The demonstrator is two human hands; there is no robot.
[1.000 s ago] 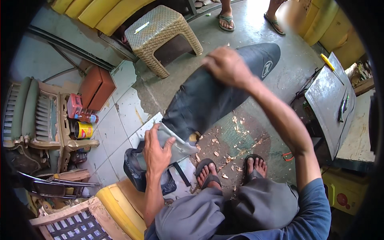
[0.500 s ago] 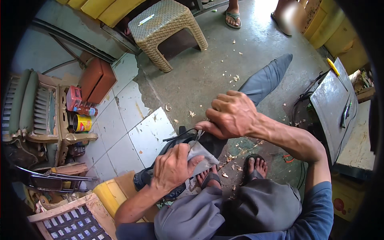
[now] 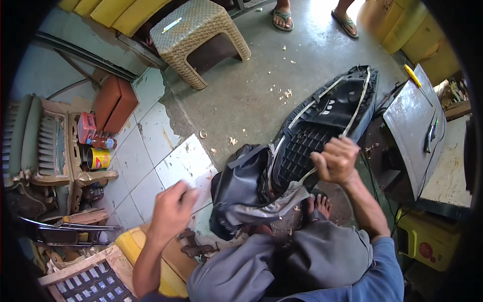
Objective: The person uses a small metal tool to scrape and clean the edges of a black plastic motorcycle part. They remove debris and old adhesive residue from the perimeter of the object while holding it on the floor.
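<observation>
A motorcycle seat [image 3: 308,143] lies underside up in front of me, slanting from my knees to the far right. Its black plastic base shows a ribbed grid. Loose black and grey cover material [image 3: 244,176] is bunched at its near left end. A pale strip [image 3: 368,84] runs round the rim. My right hand [image 3: 336,160] is closed in a fist at the seat's right edge, on this strip. My left hand [image 3: 173,206] is in the air over the white tiles, left of the cover and apart from it. Motion blurs its curled fingers.
A woven plastic stool [image 3: 196,38] stands far left, and another person's sandalled feet [image 3: 283,20] are at the back. At right, a yellow-handled screwdriver [image 3: 413,76] rests on a grey panel [image 3: 415,136]. A yellow can [image 3: 98,158] stands by a carved chair frame [image 3: 70,151] at left.
The seat has turned over, its ribbed underside now showing. My left hand has left the material and moved left; my right hand has come nearer, down and to the right.
</observation>
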